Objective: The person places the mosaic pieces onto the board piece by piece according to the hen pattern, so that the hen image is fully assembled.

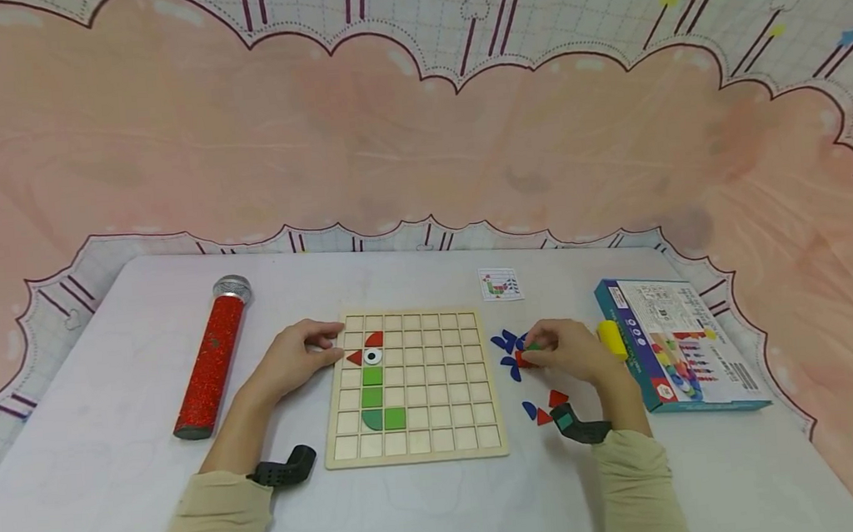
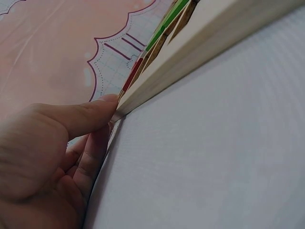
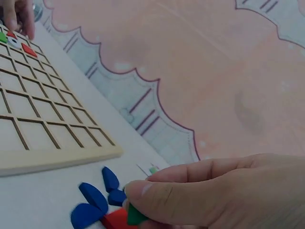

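Observation:
A wooden grid board (image 1: 441, 455) lies flat, with a red quarter-circle (image 1: 375, 338), a red triangle (image 1: 354, 358), a round eye tile (image 1: 373, 356), green squares (image 1: 371, 376) and a green rounded tile (image 1: 372, 420) set in its left cells. My left hand (image 1: 301, 355) rests thumb and fingertips against the board's left edge, near its far corner. To the right of the board, my right hand (image 1: 564, 347) pinches a green block (image 3: 136, 216) between thumb and fingers, its shape partly hidden. Beneath it lie blue petal-shaped pieces (image 3: 95, 196) and a red piece (image 3: 116, 218).
Nearer me lie red triangles (image 1: 558, 398) and a blue half-round piece (image 1: 530, 410). A small pattern card (image 1: 500, 284) sits beyond the loose pieces. A game box (image 1: 692, 345) and a yellow object (image 1: 612, 340) are at right; a red microphone (image 1: 212, 362) lies at left.

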Motion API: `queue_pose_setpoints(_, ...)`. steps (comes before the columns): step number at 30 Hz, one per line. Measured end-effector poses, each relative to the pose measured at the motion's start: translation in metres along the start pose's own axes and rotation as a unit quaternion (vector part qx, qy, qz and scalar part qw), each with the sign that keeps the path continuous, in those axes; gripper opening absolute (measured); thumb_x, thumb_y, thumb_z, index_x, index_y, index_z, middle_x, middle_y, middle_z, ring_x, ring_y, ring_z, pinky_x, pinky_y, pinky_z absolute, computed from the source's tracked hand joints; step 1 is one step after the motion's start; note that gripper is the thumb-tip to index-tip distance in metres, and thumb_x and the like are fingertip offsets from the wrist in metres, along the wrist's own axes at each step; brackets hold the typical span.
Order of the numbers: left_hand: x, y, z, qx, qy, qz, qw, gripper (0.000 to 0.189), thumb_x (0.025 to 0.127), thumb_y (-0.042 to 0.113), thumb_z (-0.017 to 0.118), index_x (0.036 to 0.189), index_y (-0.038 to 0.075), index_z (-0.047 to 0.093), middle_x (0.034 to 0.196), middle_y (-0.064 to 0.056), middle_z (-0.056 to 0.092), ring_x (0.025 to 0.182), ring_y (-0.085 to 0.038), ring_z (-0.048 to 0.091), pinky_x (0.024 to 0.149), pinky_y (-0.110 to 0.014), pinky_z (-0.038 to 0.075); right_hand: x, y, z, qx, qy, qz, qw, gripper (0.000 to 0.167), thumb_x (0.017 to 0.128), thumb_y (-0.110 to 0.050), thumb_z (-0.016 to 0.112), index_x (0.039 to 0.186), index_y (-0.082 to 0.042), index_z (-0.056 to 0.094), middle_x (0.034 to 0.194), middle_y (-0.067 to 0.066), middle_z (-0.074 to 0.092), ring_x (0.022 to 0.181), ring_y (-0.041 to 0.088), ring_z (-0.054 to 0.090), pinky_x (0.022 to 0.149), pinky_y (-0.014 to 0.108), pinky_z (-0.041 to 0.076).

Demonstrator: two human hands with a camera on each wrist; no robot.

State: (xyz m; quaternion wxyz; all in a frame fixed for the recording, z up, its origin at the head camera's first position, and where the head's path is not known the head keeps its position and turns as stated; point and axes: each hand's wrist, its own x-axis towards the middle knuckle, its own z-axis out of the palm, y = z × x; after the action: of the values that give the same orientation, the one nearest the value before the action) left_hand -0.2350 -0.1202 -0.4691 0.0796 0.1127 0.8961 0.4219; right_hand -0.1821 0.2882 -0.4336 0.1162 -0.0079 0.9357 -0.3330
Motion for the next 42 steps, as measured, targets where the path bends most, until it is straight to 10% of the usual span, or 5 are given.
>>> queue_pose_setpoints(42, 0.003, -0.002, 0.003, 0.0, 0.015, 0.009, 0.9998, 0.042, 0.085, 0.013, 0.07, 0.125, 0.004, 0.061, 0.089, -0.006, 0.053, 0.084, -0.02, 0.047, 0.073, -0.032, 0.039, 0.004, -0.084, 0.071, 0.024, -0.086, -0.161, 0.9829, 0.004, 0.083, -0.018, 0.073, 0.087, -0.02, 0.072, 0.079, -0.01, 0.066, 0.071, 0.009, 0.054, 0.063, 0.021, 0.044)
